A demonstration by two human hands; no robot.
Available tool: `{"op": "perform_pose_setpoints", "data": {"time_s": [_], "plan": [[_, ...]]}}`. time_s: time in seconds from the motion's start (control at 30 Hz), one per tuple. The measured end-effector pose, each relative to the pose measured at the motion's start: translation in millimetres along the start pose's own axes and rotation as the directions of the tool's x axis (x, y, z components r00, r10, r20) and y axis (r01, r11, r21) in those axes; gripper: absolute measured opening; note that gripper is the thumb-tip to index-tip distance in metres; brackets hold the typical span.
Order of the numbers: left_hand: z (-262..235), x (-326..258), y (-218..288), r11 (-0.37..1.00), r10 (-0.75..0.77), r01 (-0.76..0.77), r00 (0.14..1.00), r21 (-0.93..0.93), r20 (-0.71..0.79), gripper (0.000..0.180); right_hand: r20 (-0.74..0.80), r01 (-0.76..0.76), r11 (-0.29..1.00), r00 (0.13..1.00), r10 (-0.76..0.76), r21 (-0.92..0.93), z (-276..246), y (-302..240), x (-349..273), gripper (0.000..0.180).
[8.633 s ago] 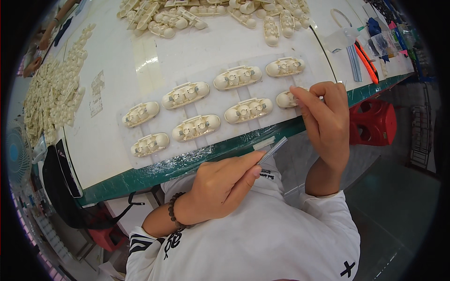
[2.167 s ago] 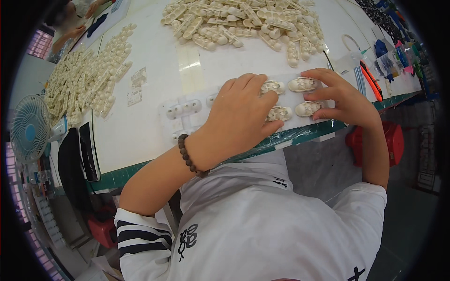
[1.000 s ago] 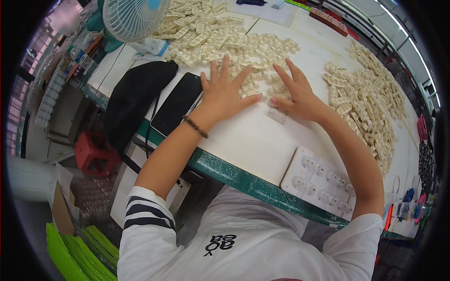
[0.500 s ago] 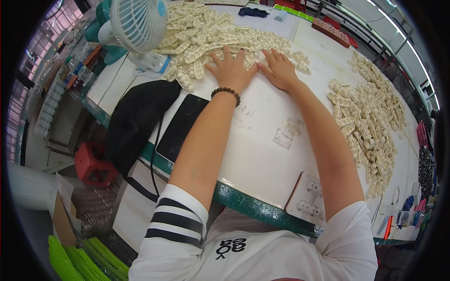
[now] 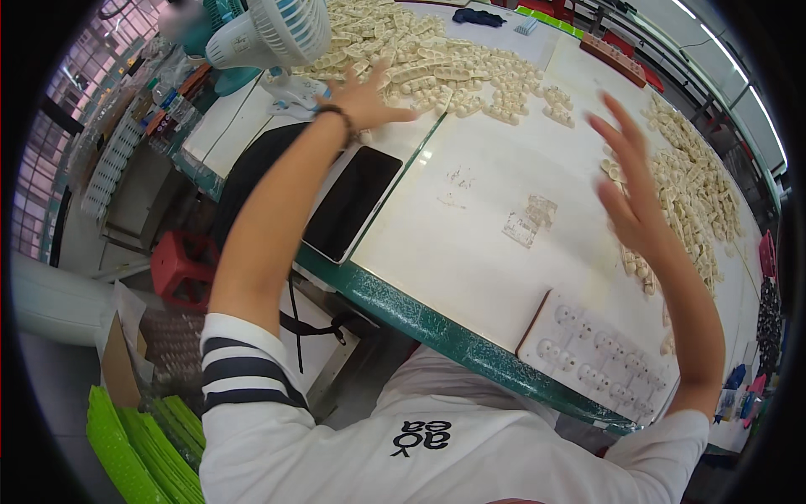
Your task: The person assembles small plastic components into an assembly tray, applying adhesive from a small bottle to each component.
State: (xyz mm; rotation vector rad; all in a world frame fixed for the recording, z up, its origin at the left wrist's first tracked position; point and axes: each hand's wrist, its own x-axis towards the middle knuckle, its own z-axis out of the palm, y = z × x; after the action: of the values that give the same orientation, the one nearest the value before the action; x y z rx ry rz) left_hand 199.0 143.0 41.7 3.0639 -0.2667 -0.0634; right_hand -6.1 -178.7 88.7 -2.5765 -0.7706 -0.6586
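Observation:
My left hand (image 5: 363, 102), a beaded bracelet at its wrist, is spread open at the near edge of a large heap of cream-coloured moulded pieces (image 5: 437, 59), with nothing gripped in it. Many of these pieces are long strips with rounded cups. My right hand (image 5: 631, 189) is raised at the left side of a second heap of similar cream pieces (image 5: 693, 193). Its fingers are apart, slightly blurred, and hold nothing. Near the table's front edge lies a white tray (image 5: 579, 340) with rows of small rounded shapes. Beside my left forearm rests a tablet (image 5: 354, 204) with a dark screen.
A white and teal fan (image 5: 269, 35) stands at the far left of the white table (image 5: 453, 244). Beneath my left forearm is a black bag (image 5: 243, 176). A long reddish-brown tray (image 5: 613, 59) lies at the back. A red stool (image 5: 180, 267) stands below left.
My hands, side by side at the far heap before, have parted. The left moved left; the right swung right toward the other heap. The view has shifted, showing more of the white tray.

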Motion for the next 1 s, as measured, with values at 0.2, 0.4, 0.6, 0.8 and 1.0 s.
{"op": "perform_pose_setpoints", "data": {"time_s": [0.2,0.4,0.6,0.8,1.0], "plan": [[31,27,-48,0.997,0.057,-0.040,0.961,-0.069,0.270,0.134,-0.100,-0.057,0.952,0.995,0.027,-0.302,-105,-53,-133,0.071],[67,67,11,0.961,-0.153,0.144,0.988,-0.236,-0.022,0.115,-0.411,-0.474,0.770,0.860,0.302,-0.428,-112,-104,-259,0.075],[70,97,20,0.845,-0.472,0.374,0.858,-0.382,-0.203,0.111,-0.441,-0.712,0.603,0.700,0.562,-0.361,-107,-146,-317,0.070],[48,32,124,0.837,0.222,-0.488,0.717,-0.248,-0.661,0.059,-0.363,-0.776,0.560,0.631,0.686,-0.292,-106,-159,-332,0.047],[82,-93,269,0.285,0.823,-0.887,0.421,-0.363,-0.382,0.061,-0.271,-0.755,0.620,0.656,0.705,-0.214,-89,-123,-295,0.045]]}}
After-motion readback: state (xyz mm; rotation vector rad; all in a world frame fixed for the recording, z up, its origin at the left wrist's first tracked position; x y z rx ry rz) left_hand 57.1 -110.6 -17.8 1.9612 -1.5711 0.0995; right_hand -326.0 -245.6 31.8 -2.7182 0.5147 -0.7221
